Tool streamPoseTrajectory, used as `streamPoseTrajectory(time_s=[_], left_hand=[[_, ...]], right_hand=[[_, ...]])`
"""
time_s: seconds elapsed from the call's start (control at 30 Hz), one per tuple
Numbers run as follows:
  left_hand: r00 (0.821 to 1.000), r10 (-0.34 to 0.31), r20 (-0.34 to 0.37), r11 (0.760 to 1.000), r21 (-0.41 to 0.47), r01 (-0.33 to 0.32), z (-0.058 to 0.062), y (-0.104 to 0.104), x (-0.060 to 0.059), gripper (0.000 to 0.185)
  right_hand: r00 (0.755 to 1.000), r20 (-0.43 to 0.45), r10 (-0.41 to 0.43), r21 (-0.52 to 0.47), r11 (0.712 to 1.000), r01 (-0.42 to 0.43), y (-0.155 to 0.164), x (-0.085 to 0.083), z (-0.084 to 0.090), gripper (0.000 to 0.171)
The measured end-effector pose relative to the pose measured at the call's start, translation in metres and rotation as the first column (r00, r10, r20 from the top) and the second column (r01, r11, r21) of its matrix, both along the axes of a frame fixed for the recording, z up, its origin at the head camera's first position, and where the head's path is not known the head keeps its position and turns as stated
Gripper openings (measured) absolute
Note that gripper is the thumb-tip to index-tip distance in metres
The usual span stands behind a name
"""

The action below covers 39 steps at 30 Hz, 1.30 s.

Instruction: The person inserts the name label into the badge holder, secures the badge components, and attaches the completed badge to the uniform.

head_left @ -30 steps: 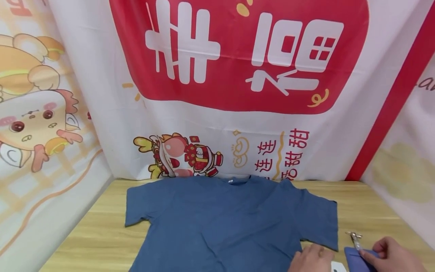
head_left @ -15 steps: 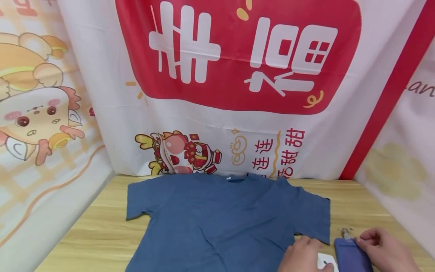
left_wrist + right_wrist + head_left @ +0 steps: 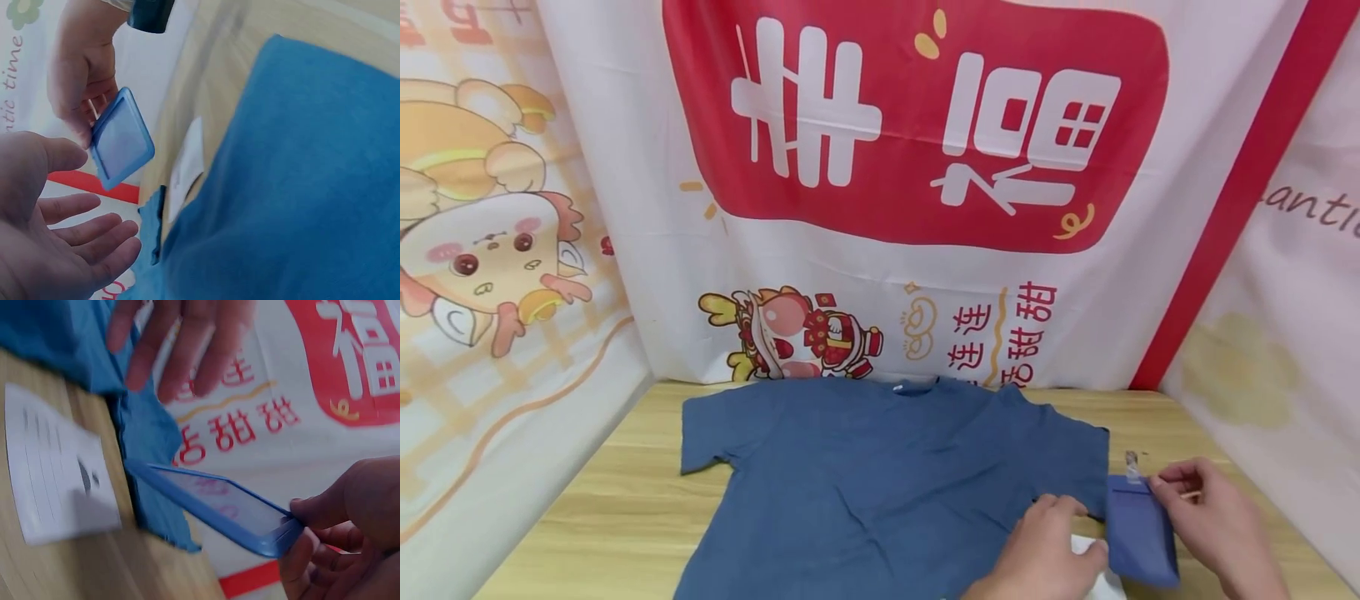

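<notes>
From the head view, a blue T-shirt (image 3: 887, 483) lies spread flat on a wooden table (image 3: 587, 517), its collar towards the printed backdrop (image 3: 917, 167). The right hand (image 3: 1213, 521) pinches the top end of a blue card holder (image 3: 1138, 529), which sits just beside the shirt's right sleeve; a small metal clip (image 3: 1131, 463) shows at the holder's top. The left hand (image 3: 1045, 554) lies over the shirt's lower right edge, fingers relaxed and holding nothing, next to a white card (image 3: 1086, 546).

From the left wrist view, the left hand (image 3: 50, 231) is released, fingers spread (nothing in it), while the right hand (image 3: 84, 81) holds the card holder (image 3: 119, 139) raised off the table. The white card (image 3: 187, 164) lies on the wood, just beside the shirt (image 3: 294, 187).

From the right wrist view, the right hand's fingers (image 3: 319, 519) grasp one end of the card holder (image 3: 219, 503), tilted above the table. The white card (image 3: 56, 469) lies flat below, near the shirt's edge (image 3: 147, 425).
</notes>
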<state>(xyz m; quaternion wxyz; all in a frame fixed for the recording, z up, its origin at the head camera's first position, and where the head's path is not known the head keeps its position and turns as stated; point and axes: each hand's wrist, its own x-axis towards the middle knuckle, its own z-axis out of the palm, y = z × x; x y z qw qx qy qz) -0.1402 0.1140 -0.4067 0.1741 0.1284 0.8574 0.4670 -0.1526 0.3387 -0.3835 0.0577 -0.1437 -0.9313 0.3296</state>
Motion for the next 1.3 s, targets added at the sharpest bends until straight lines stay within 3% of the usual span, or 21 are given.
streamPoseTrajectory(time_s=[0.1,0.23,0.43,0.73,0.97,1.07,1.17,1.3], left_hand=[[0.998,0.024,-0.051,0.998,0.063,-0.020,0.005,-0.007,0.004,0.026],[0.990,0.094,-0.105,0.992,0.099,-0.084,0.010,-0.015,0.011,0.033],[0.984,0.168,-0.066,0.977,0.143,-0.158,0.012,-0.023,0.010,0.033],[0.966,0.241,-0.094,0.955,0.198,-0.219,0.008,-0.027,0.006,0.031],[0.946,0.307,-0.104,0.929,0.249,-0.274,0.005,-0.032,0.003,0.041],[0.938,0.333,-0.100,0.917,0.267,-0.297,0.004,-0.036,0.002,0.049],[0.941,0.332,-0.073,0.910,0.288,-0.298,0.004,-0.044,0.002,0.054],[0.934,0.334,-0.128,0.901,0.336,-0.276,-0.001,-0.064,0.007,0.055]], right_hand=[[0.998,-0.063,-0.026,-0.077,0.997,0.021,-0.020,0.003,0.005,0.041],[0.994,-0.111,-0.015,-0.223,0.975,-0.010,-0.043,0.008,0.007,0.038],[0.995,-0.104,0.003,-0.376,0.925,-0.042,-0.059,0.006,0.005,0.039],[0.997,-0.059,0.054,-0.429,0.900,-0.074,-0.069,0.002,0.001,0.036],[0.993,-0.054,0.103,-0.475,0.872,-0.116,-0.078,-0.001,-0.005,0.032],[0.993,-0.035,0.109,-0.511,0.853,-0.111,-0.083,-0.002,-0.009,0.032],[0.993,-0.018,0.114,-0.553,0.827,-0.105,-0.087,-0.001,-0.011,0.035],[0.991,-0.002,0.134,-0.595,0.797,-0.109,-0.093,0.003,-0.016,0.044]])
